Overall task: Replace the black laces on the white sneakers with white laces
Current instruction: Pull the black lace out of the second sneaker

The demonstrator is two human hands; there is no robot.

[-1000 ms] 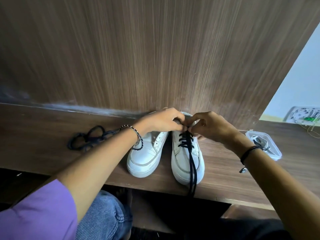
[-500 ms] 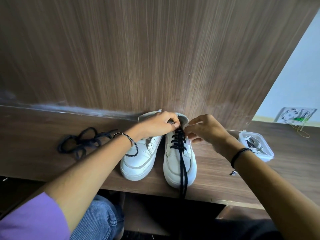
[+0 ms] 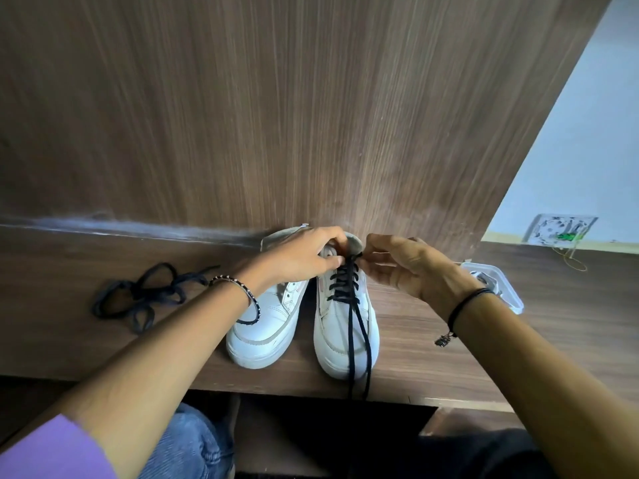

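Two white sneakers stand side by side on a wooden shelf (image 3: 432,361), toes toward me. The left sneaker (image 3: 266,326) has no lace. The right sneaker (image 3: 340,326) still carries a black lace (image 3: 345,281) through its eyelets, with both loose ends trailing over the toe and past the shelf edge. My left hand (image 3: 304,257) grips the collar and tongue of the right sneaker. My right hand (image 3: 404,267) pinches the black lace at the top eyelet. A removed black lace (image 3: 145,295) lies bundled at the left.
A clear plastic container (image 3: 498,281) holding white laces sits on the shelf behind my right wrist. A tall wooden panel (image 3: 276,115) rises directly behind the sneakers. A wall socket plate (image 3: 560,229) shows at the far right. My knees are below the shelf edge.
My hands have parted slightly at the top of the right sneaker; my right hand has shifted to pinch the lace at the top eyelet. The view has tilted a little.
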